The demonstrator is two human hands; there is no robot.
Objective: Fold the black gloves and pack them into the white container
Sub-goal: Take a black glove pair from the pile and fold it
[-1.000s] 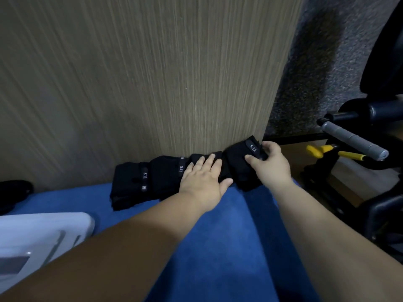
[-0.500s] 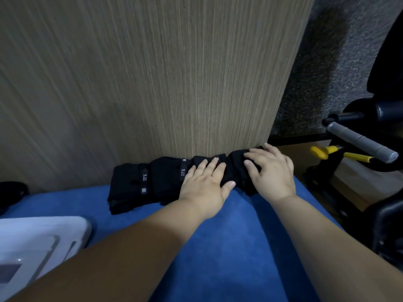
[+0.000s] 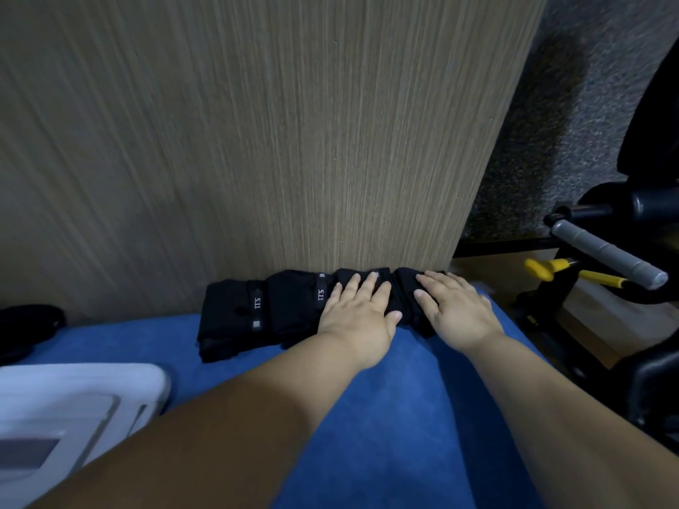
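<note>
The left hand point(image 3: 358, 314) lay flat, fingers straight and slightly spread, pressing down on a folded black fabric glove point(image 3: 385, 288), gripping nothing. Just beside it the right hand point(image 3: 457, 310) did the same, palm down with fingers extended over the rightmost folded glove point(image 3: 406, 284), near the far right corner of the blue cloth-covered surface point(image 3: 404, 416). These belonged to a row of folded black gloves point(image 3: 257, 314) with small white "5.11" labels, lined along the surface's far edge, touching the upright wood-grain panel point(image 3: 257, 141). The white plastic container point(image 3: 73, 405) sat by the near left edge, well apart from the row. A dark bundle point(image 3: 25, 325) lay at the far left. Off the right side stood a grey-gripped bar point(image 3: 606, 255) and yellow handles point(image 3: 543, 268).
</note>
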